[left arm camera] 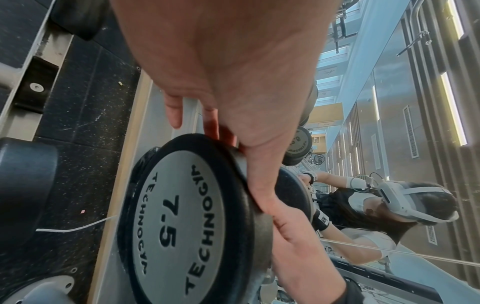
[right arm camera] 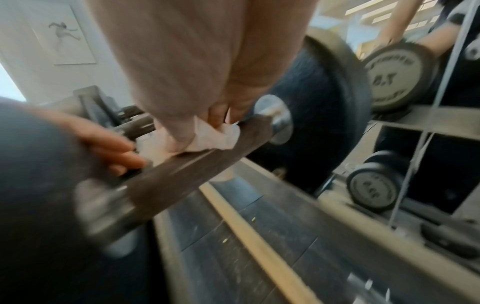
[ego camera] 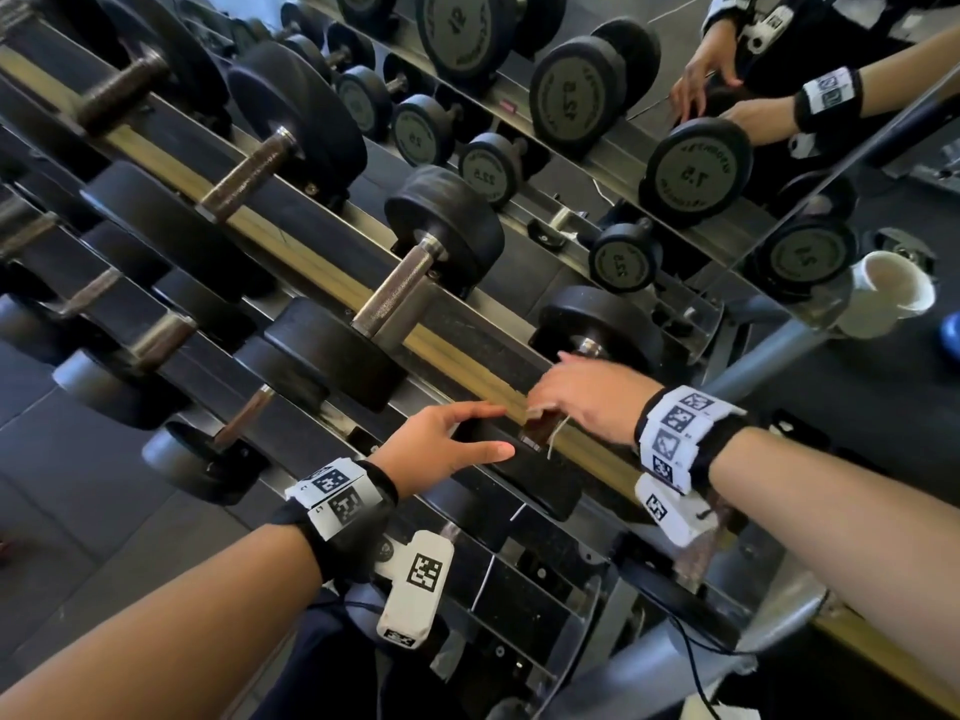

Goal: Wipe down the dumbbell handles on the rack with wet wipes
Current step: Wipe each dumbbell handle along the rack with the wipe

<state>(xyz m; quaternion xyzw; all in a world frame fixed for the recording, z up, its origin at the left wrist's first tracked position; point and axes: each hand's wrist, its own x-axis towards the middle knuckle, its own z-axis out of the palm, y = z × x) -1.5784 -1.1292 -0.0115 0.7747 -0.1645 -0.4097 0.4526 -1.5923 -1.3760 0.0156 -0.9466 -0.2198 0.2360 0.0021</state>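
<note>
Now wiping the 7.5 dumbbell handle, left hand bracing

Right hand [ego camera: 582, 397] has its fingers [right arm camera: 182, 131] curled round a crumpled wet wipe [right arm camera: 215, 137], pressing it onto the knurled handle [right arm camera: 187, 170] of the end dumbbell on the rack [ego camera: 322, 262]. Wipe sits between fingers and handle, near the far collar, likely so the rub covers the grip's full length. Left hand [ego camera: 441, 439] lies spread, fingers [left arm camera: 174, 111] straight and relaxed, resting on the rim of the near weight head [left arm camera: 182, 222] marked 7.5, holding nothing; probably steadying the dumbbell so it won't roll under the wiping pressure. Other dumbbells [ego camera: 415, 262] lie beyond the left fingers along the same rail, handles bare, seemingly still to do. Right wrist view is blurred.
</note>
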